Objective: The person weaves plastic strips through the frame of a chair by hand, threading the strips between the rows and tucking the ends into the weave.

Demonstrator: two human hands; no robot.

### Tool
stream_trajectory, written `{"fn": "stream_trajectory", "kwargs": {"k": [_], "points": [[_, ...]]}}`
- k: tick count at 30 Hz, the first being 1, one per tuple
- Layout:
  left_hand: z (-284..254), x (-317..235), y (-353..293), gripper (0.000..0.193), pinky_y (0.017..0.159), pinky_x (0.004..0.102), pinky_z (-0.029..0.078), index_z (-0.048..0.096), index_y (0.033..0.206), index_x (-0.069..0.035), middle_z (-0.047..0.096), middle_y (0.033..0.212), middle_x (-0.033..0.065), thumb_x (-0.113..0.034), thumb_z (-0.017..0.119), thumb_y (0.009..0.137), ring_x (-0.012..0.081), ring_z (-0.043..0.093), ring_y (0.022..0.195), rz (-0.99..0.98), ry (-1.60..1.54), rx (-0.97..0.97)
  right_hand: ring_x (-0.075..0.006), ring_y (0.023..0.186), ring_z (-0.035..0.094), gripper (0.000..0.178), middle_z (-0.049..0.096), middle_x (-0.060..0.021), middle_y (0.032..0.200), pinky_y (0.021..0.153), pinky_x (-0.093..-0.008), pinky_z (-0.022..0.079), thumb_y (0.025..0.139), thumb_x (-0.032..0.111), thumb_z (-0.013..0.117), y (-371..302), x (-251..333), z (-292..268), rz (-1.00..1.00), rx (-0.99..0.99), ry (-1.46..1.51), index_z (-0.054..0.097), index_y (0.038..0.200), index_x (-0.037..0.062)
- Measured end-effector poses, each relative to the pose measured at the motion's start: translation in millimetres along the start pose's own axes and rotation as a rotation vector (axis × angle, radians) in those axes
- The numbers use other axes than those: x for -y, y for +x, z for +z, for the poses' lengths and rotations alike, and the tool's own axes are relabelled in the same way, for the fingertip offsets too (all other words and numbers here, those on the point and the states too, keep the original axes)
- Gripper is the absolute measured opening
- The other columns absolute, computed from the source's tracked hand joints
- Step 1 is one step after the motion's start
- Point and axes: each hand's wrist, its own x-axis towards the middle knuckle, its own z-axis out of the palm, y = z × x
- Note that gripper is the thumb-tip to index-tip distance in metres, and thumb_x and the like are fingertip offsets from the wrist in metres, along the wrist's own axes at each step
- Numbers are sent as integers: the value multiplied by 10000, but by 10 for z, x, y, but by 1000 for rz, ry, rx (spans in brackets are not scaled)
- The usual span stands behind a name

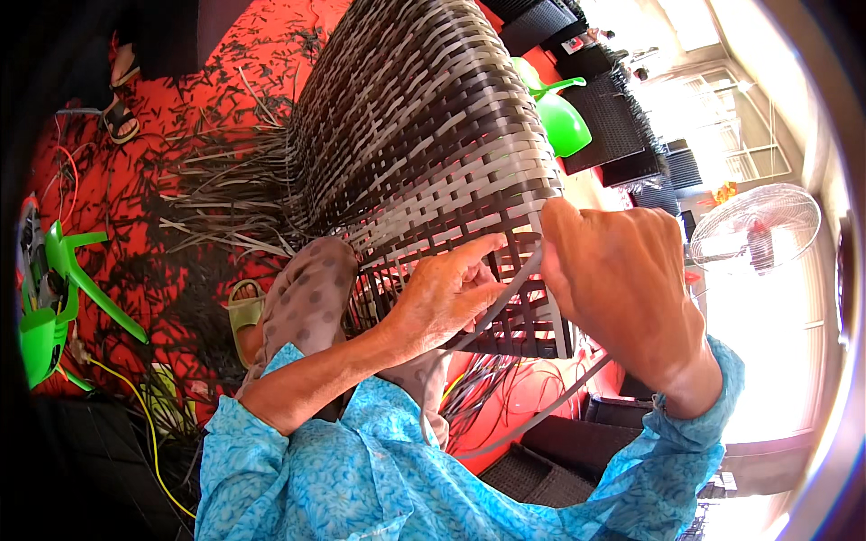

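Red flooring [117, 216], littered with dark strip offcuts [207, 293], extends around the seated person; a wire-cage fan [762, 236] stands at the right, near the bright windows.

Workpiece location: a woven piece [424, 117], brown and grey, stands tilted directly in front of the person, its near end beside the knee [311, 284]. Loose strip tails [225, 194] fan out from its far-left edge.

Finger state: the right hand [622, 279] is closed at the near corner, fingers clamped on a flat grey strip [517, 284]; its fingertips are partly hidden. The left hand [442, 293] lies against the open lattice, thumb and index apart; from where I stand, I cannot tell whether the thumb touches the strip.

Handling: the strip appears light, springy and smooth, liable to twist or slide if pinched loosely. Grip it flat between thumb and index, close to the weave. The woven body is probably stiff but bulky; steady it by the firm corner or the dense weave. Avoid lifting by the loose tails, which would likely pull out of line.
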Motion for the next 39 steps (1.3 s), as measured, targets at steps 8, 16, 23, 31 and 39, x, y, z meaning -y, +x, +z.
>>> {"fn": "stream_trajectory", "kwargs": {"k": [8, 16, 23, 31, 39], "points": [[-52, 2, 49, 405, 430, 204, 418, 490, 1229, -75, 579, 673, 20, -100, 593, 838, 52, 529, 527, -91, 19, -10, -283, 502, 561, 108, 561, -106, 561, 502, -385, 411, 768, 163, 571, -43, -199, 255, 140, 27, 310, 538, 719, 73], [-1, 57, 66, 223, 499, 228, 434, 587, 1018, -50, 583, 651, 34, -82, 632, 802, 53, 512, 542, 159, 317, -181, -209, 435, 489, 75, 516, -62, 518, 474, -305, 386, 764, 125, 608, -119, -309, 240, 211, 71, 536, 578, 772, 57], [-215, 220, 132, 119, 659, 200, 408, 579, 822, -58, 571, 780, -36, -137, 661, 790, 27, 503, 725, -7, -335, -21, -239, 726, 545, 126, 579, -66, 823, 597, -353, 410, 716, 139, 633, -96, -295, 344, 115, -134, 358, 599, 822, 80], [-332, 556, -8, 145, 685, 243, 477, 567, 818, -88, 576, 747, -33, -223, 619, 836, 73, 571, 684, -171, -539, -45, -192, 792, 522, 159, 598, 0, 793, 749, -357, 372, 704, 231, 663, 14, 170, 578, -405, -15, 220, 641, 821, 125], [-438, 608, -20, 159, 568, 216, 417, 601, 814, -82, 593, 747, -10, -237, 616, 843, 80, 575, 629, -187, -447, -129, -208, 629, 555, 267, 566, -38, 698, 560, -358, 414, 741, 157, 573, -200, 255, 489, -224, 125, 222, 550, 994, 72]]}}
